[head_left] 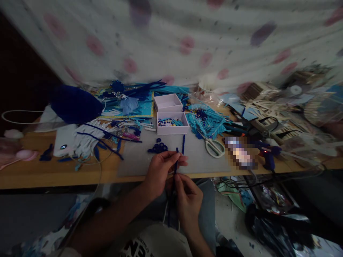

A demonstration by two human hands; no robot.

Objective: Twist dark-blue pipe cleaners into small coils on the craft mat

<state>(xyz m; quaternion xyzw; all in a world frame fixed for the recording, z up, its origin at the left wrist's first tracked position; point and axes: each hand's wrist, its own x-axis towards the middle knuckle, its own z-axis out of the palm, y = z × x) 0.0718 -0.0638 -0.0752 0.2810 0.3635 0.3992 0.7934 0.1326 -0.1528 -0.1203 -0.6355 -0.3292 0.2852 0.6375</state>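
Observation:
A dark blue pipe cleaner (176,167) runs upright between my two hands, just over the table's front edge. My left hand (160,170) pinches it near its top end. Lower down, my right hand (189,198) grips it between thumb and fingers. Behind my fingers another short blue pipe cleaner (183,142) lies on the grey mat (139,157). A small pile of dark blue rings (158,147) sits on the mat beyond my left hand. Past it stands a white box (173,129) with beads and blue pieces inside.
Scissors with pale handles (215,148) lie right of the mat, near a blurred lit device (239,152) and a blue glue gun (268,159). Turquoise pipe cleaner pieces (207,123) are heaped behind. A dark blue fuzzy bundle (75,104) and white pieces (80,141) occupy the left.

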